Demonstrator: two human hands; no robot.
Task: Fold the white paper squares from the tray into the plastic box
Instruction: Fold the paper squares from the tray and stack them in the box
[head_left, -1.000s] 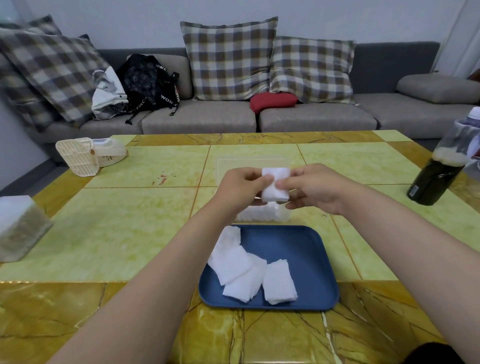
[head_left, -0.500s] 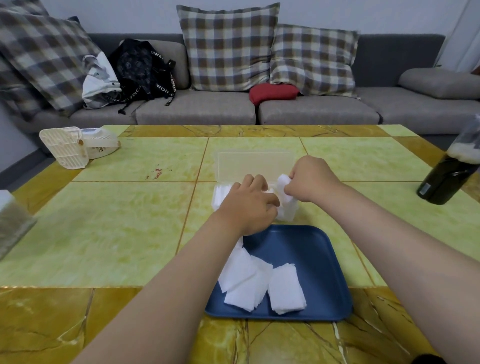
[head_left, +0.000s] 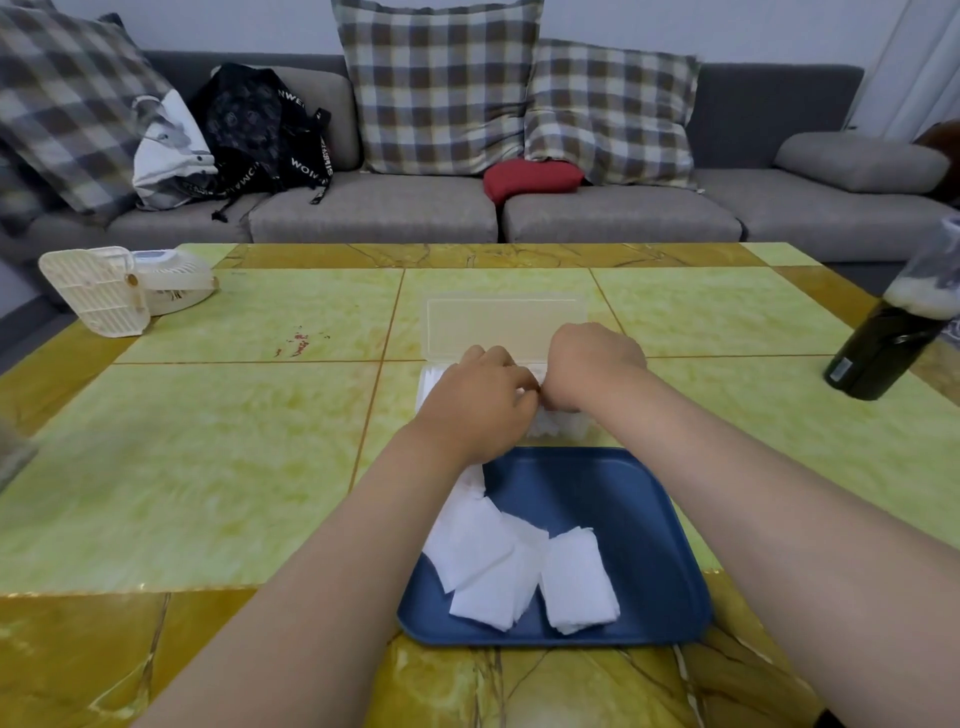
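1. Both hands have come down since a second ago, when they held a folded white square up in the air between them; now the left hand (head_left: 478, 405) and the right hand (head_left: 592, 369) sit low over the plastic box (head_left: 576, 428), knuckles touching, and that folded square is no longer in sight.
2. The fingers of both hands curl downward into the box; their tips are hidden behind the backs of the hands, so I cannot tell whether they grasp paper or have let go.
3. The box lies just beyond the blue tray (head_left: 623, 519), with its clear lid (head_left: 498, 332) open behind the hands; white paper shows through the near wall.
4. Loose paper squares (head_left: 483, 545) remain in the tray's left half, overlapping; one folded piece (head_left: 576, 587) lies beside them.
5. The left forearm crosses the tray's near left corner and covers part of the squares – the hands block the inside of the box.
6. On the yellow-green table (head_left: 208, 467): a dark bottle (head_left: 878, 348) at the right, a white fan (head_left: 119, 286) far left; a grey sofa (head_left: 374, 208) with plaid cushions (head_left: 436, 88) stands behind.
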